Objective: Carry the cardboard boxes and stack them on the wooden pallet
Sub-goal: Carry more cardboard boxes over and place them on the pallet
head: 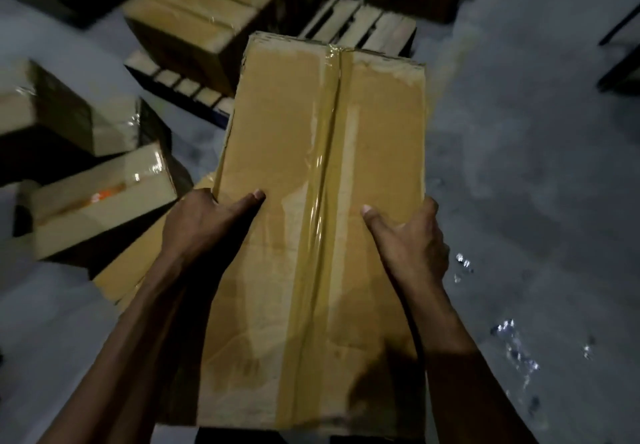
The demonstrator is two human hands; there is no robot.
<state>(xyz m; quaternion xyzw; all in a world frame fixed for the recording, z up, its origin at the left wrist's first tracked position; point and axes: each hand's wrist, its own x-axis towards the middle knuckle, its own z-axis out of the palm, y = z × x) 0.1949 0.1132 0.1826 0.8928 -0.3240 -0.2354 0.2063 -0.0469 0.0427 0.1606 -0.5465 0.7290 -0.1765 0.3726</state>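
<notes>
Taped cardboard box [311,201] between left hand [204,222] and right hand [412,239]; thumbs on top, fingers round its sides.

Bare forearms, no visible sleeves

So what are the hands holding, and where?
Both hands, left hand and right hand, grip the taped cardboard box by its long side edges, thumbs on top.

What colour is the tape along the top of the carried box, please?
Glossy brownish-tan tape, close to the cardboard box; head view.
</notes>
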